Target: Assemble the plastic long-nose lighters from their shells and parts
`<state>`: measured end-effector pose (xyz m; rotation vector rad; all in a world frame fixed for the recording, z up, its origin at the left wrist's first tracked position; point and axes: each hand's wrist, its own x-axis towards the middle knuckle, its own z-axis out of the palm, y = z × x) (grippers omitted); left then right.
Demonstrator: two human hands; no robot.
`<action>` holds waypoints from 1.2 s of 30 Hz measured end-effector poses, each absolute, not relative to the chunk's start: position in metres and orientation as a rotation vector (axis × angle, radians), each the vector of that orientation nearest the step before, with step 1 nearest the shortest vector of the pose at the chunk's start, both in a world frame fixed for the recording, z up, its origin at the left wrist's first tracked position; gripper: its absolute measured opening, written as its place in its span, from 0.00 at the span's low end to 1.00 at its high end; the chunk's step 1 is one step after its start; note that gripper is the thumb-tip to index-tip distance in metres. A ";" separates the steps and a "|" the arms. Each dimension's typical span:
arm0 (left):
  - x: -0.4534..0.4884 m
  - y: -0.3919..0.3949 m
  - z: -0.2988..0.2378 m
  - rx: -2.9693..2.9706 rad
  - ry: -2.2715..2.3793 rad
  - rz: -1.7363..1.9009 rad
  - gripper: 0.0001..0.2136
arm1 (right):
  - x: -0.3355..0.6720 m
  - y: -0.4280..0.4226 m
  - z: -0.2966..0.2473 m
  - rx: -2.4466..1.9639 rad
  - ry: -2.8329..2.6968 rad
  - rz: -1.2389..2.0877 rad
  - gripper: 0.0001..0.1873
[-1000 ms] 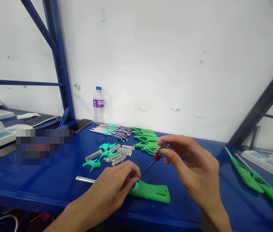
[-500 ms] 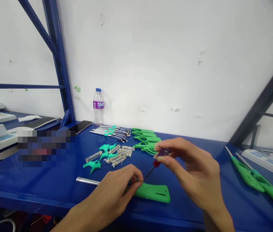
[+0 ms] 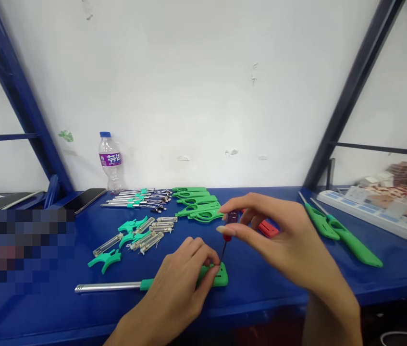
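My left hand [image 3: 185, 271] presses down on the green handle of a long-nosed lighter [image 3: 145, 284] lying on the blue bench [image 3: 261, 283], its metal tube pointing left. My right hand [image 3: 278, 240] pinches a small screwdriver [image 3: 227, 238] with a dark red handle between thumb and fingers. The screwdriver stands nearly upright, its thin shaft reaching down to the green handle right beside my left fingertips.
Behind lie green handle shells [image 3: 196, 204], metal tubes with wires [image 3: 134, 197], teal triggers [image 3: 105, 259] and small clear cylinders [image 3: 145, 238]. A water bottle [image 3: 109, 161] and a phone [image 3: 84, 199] stand at the back left. Two finished lighters [image 3: 340, 233] and a power strip [image 3: 372, 211] lie right; a red thing [image 3: 268, 228] shows behind my right hand.
The view has swung right. The lighter now lies more along the bench front, and the screwdriver has tipped from slanted to nearly upright over the handle. Both hands keep their hold.
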<state>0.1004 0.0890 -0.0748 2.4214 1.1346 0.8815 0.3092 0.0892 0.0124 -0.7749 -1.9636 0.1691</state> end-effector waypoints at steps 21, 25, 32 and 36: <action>0.112 0.098 -0.084 2.445 1.221 0.711 0.07 | 0.316 0.109 0.002 -0.947 -2.042 0.374 0.06; 0.111 0.096 -0.086 2.511 1.217 0.736 0.08 | 0.315 0.110 0.002 -0.982 -2.021 0.364 0.09; 0.100 0.084 -0.086 2.613 1.234 0.719 0.10 | 0.312 0.110 0.002 -0.934 -2.005 0.355 0.14; 0.087 0.082 -0.088 2.625 1.269 0.689 0.13 | 0.306 0.112 0.001 -0.911 -1.998 0.412 0.14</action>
